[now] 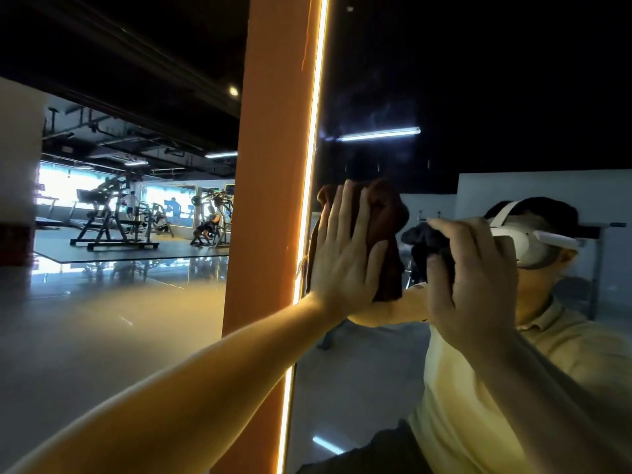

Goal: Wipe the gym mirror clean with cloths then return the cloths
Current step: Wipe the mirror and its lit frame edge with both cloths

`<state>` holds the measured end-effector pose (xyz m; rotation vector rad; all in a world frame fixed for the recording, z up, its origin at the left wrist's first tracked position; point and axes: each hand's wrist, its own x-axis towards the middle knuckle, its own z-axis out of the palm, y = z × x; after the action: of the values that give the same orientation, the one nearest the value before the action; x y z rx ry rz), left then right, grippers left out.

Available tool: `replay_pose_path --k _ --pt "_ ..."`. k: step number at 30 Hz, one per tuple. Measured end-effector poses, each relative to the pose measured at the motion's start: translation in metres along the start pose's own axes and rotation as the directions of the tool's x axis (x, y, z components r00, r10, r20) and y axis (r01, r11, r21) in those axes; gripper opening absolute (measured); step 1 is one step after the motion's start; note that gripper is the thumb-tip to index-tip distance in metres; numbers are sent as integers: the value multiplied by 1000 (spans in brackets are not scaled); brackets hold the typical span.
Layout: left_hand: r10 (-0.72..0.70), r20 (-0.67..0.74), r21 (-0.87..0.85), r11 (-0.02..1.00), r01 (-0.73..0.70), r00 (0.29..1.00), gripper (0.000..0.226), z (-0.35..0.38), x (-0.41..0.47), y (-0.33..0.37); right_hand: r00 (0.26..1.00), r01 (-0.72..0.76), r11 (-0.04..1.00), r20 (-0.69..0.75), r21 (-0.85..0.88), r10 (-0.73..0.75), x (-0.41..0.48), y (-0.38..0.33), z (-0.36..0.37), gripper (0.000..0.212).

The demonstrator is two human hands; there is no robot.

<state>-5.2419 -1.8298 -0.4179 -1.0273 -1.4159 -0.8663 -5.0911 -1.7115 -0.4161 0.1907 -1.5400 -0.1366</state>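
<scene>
Two cloths are up against the mirror (496,80), one under each grip. The left grip (345,258) is spread flat: its fingers (342,206) are straight and close together, pointing upward, with palm and fingers pressing the reddish-brown cloth (388,220) onto the glass. That cloth is bunched, showing above the fingertips and hanging down past the heel of the palm on the thumb side. It sits at the mirror's left edge, just beside the glowing light strip (316,131) that runs up the frame, next to the orange pillar (273,165).

The right grip (475,285) is curled closed round the dark cloth (422,237). Its fingers (458,227) wrap over the top of the wad and the thumb folds in from below, so the cloth is clutched rather than pressed flat; a dark lump of it sticks out to the left of the knuckles. This cloth is on the glass just right of the brown one, at about the same height, the two nearly touching.

In the mirror the person's reflection shows a white headset (526,248) and a pale yellow collared shirt (478,405), and a lit ceiling tube (379,134) shows above the cloths. Weight machines (113,220) stand on the shiny floor (102,336) well off to the left, with bright windows behind them.
</scene>
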Motion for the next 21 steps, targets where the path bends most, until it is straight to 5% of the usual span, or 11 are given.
replay_pose_path --k 6,9,16,21 --pt "46 269 52 997 -62 962 70 -18 -131 -34 994 25 999 105 -45 -20 -15 -6 -3 36" --pt "106 332 58 990 -132 937 69 -34 -130 -34 991 22 999 136 -43 -16 -14 -7 -10 36" --pt "-34 120 36 999 30 992 76 -13 41 30 999 -35 996 3 -78 35 1 -2 -23 33" --pt "84 11 3 996 -84 996 77 12 -10 35 997 -48 996 -59 -79 44 -7 17 -27 32"
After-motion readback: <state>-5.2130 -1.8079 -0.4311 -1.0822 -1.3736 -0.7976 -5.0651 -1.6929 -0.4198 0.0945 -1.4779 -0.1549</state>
